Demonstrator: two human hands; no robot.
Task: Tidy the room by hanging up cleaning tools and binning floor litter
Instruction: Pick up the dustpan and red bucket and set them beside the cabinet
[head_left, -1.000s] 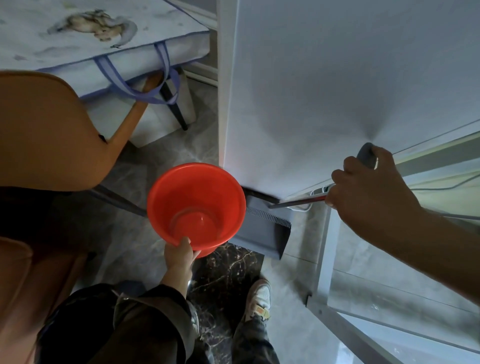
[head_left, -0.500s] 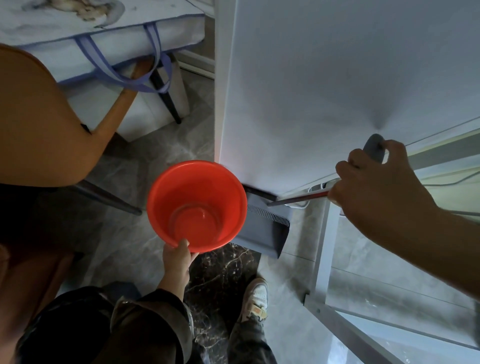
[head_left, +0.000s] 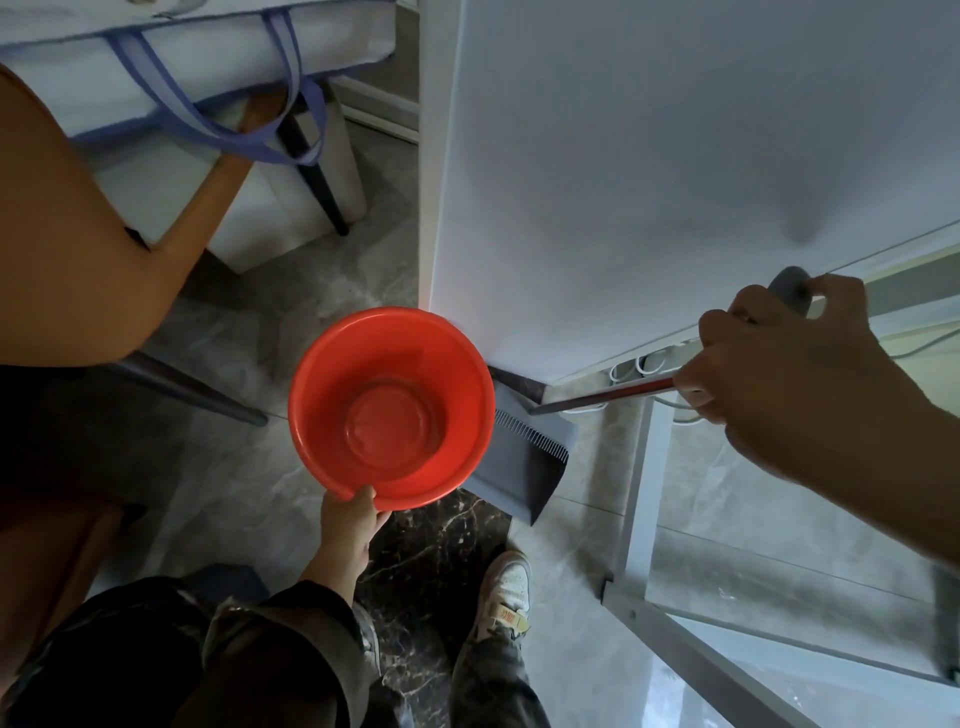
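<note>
A grey plastic dustpan (head_left: 524, 462) with a comb-toothed edge sits low at the foot of a matte white wall panel (head_left: 649, 182), just right of centre; whether its lip touches the floor is hard to tell from above. Its thin red shaft (head_left: 597, 397) runs up and right into the right hand (head_left: 779, 384), whose fingers curl round it, with the rounded grey grip end showing above the knuckles. Just left, overlapping the pan in view, is a glossy round orange-red plastic basin (head_left: 332, 415), which the left hand (head_left: 348, 530) pinches at its near rim, thumb on top. Below lie a veined grey marble floor (head_left: 249, 467) and a dark marble strip. A smooth orange chair (head_left: 67, 249) curves at far left, and a pale shoe (head_left: 506, 597) stands near.
</note>
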